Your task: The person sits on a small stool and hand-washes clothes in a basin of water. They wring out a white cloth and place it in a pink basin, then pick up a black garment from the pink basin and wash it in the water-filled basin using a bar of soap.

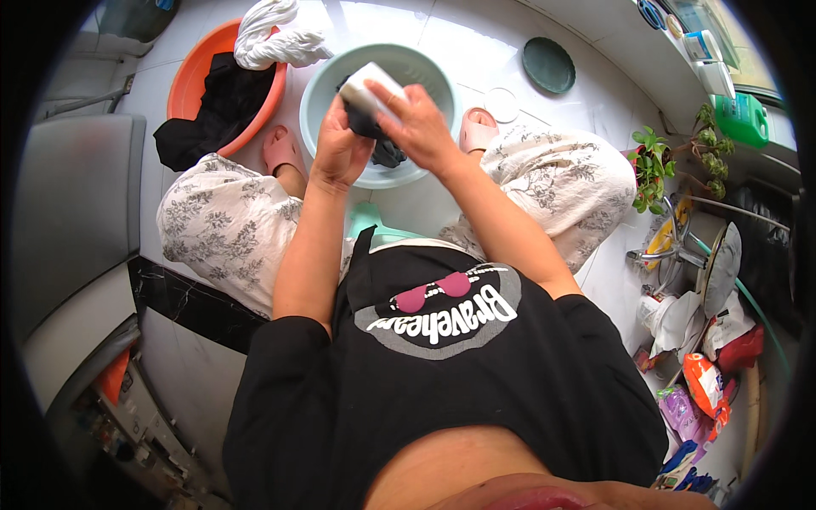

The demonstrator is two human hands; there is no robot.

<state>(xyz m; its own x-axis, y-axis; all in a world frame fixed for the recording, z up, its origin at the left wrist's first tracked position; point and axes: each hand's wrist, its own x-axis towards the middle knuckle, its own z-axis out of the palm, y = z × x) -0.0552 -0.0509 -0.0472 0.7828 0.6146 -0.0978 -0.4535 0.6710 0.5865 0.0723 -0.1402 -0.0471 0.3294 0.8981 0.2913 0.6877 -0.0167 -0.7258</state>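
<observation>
Over a pale blue plastic basin [311,108], my right hand [417,124] grips a white bar [368,89] that looks like soap and is slightly blurred. The bar presses against a dark, bunched cloth [362,122] held by my left hand [341,150]. Part of the cloth is hidden behind the bar and my fingers. Lower down in the basin lies more dark fabric [387,155]; whether it joins the held piece cannot be seen.
To the left stands an orange basin [182,89] with black cloth [233,95] spilling over its rim and twisted white fabric [271,38] on its far edge. A dark green round dish [548,65] and a white disc [501,105] lie right. Potted plants [650,169] stand beside my knee.
</observation>
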